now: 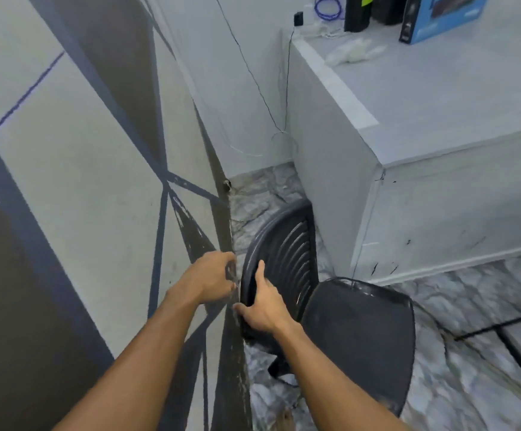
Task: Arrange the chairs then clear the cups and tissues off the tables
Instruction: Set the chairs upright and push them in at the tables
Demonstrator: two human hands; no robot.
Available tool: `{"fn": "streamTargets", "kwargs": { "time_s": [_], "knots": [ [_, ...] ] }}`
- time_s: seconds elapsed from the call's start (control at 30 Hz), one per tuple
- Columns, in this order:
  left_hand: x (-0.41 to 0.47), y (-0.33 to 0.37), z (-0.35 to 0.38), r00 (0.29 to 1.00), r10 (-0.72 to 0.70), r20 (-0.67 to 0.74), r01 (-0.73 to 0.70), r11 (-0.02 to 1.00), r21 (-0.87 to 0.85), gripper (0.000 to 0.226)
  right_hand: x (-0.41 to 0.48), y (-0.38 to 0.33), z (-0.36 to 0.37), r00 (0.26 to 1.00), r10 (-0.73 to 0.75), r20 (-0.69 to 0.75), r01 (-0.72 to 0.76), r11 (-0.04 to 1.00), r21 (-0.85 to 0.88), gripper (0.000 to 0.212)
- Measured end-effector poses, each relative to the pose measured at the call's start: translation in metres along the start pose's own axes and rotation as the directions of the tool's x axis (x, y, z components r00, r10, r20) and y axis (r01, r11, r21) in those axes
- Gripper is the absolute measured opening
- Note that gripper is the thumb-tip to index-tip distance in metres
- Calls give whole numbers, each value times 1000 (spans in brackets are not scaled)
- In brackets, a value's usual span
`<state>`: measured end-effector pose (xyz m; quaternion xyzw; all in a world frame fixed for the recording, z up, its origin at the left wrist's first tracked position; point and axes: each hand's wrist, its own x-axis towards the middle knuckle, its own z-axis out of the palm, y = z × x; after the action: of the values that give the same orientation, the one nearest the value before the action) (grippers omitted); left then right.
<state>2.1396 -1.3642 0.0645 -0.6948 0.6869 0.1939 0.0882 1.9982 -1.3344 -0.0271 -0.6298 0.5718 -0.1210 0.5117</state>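
A black plastic chair (355,331) with a slatted backrest stands on the marble floor, its back close against the painted wall on the left. My right hand (260,304) grips the top rim of the backrest, thumb behind it and fingers on the front. My left hand (212,279) is curled at the rim's far side, next to the wall, and seems to hold the edge too. Crumpled white tissues (354,51) lie on the white table (439,98) at the upper right.
The wall (82,181) with dark geometric lines fills the left. The white table's side panel stands just beyond the chair. On the table's far end are a blue box (439,17), dark items and a blue cable coil (327,7). A black metal frame (507,331) crosses the floor at right.
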Motion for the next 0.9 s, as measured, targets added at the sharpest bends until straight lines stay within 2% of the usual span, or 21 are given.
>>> {"fn": "streamTargets", "kwargs": {
  "time_s": [0.13,0.27,0.43,0.53,0.63,0.73,0.83,0.9],
  "knots": [
    [33,13,-3,984,170,46,-172,985,35,83,-1,-1,3,997,41,-58,-36,996,84,119],
    [52,40,-13,912,398,102,-405,912,62,124,-20,10,-28,997,47,-62,-41,994,100,119],
    [59,98,-25,801,594,74,-598,794,110,114,-75,32,-108,997,57,-48,-49,988,145,108],
    [57,140,-15,743,669,-17,-667,742,69,108,-116,47,-162,994,93,-64,-76,971,228,96],
    [46,193,4,688,710,-148,-716,698,16,95,-155,64,-199,970,149,-193,-105,969,223,73],
    [27,253,22,665,706,-242,-734,679,-35,82,-188,79,-213,878,207,-431,-205,977,52,50],
    [8,309,37,680,710,-183,-720,694,11,79,-216,103,-215,739,194,-645,-403,894,-193,45],
    [-2,335,47,639,757,-140,-751,653,100,86,-236,124,-220,657,176,-733,-478,850,-223,39]
  ]
}}
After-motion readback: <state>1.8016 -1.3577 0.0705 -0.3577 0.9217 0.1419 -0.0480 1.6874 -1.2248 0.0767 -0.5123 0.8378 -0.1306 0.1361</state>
